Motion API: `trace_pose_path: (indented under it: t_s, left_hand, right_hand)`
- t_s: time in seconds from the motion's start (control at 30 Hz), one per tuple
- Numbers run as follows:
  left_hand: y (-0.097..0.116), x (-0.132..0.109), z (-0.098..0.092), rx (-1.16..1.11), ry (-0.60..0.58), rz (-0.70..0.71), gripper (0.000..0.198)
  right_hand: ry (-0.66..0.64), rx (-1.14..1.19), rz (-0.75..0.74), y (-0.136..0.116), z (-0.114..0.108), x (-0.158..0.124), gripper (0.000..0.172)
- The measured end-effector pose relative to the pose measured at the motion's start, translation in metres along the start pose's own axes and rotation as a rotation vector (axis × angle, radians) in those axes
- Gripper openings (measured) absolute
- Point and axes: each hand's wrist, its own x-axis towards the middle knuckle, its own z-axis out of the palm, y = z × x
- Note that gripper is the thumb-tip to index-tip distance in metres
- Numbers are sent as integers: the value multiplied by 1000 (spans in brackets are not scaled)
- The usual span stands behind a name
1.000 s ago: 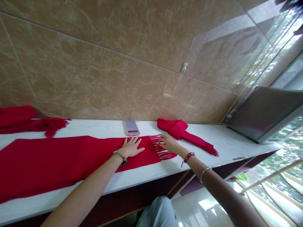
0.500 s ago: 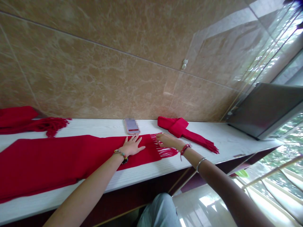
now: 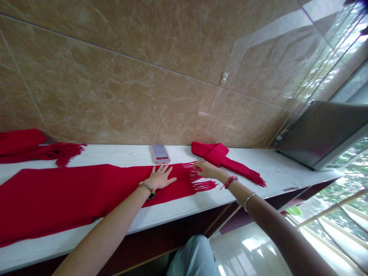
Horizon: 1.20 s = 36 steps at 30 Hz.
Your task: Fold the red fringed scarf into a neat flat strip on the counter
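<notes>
A long red scarf [image 3: 69, 195] lies spread along the white counter, its fringe at the right end. My left hand [image 3: 161, 178] rests flat on the scarf near that end, fingers spread and holding nothing. At the fringe [image 3: 204, 186], my right hand [image 3: 207, 169] has its fingers curled together around some upper strands. The lower strands lie loose on the counter. Just beyond my right hand is a second red scarf [image 3: 218, 153], folded over itself with its fringed tail pointing right.
A phone [image 3: 161, 154] lies behind the left hand, close to the tiled wall [image 3: 129, 96]. Another red scarf [image 3: 23, 147] is bunched at the far left. A dark grey box-shaped object [image 3: 322, 132] stands at the right end of the white counter [image 3: 276, 165].
My right hand has moved slightly to the right along the fringe, drawing the upper strands with it. My left hand and the scarf body have stayed put.
</notes>
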Motion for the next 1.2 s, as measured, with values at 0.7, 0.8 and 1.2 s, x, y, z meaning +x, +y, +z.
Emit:
trace_pose_path:
  t_s: [0.7, 0.8, 1.2]
  left_hand:
    - [0, -1, 0, 12, 13, 9, 71]
    - [0, -1, -1, 9, 8, 7, 71]
    - [-3, 2, 3, 32, 9, 3, 72]
  right_hand:
    - [99, 198, -36, -11, 44, -45, 41]
    - [171, 149, 51, 6, 34, -61, 34]
    - [-42, -25, -124, -8, 11, -34, 30]
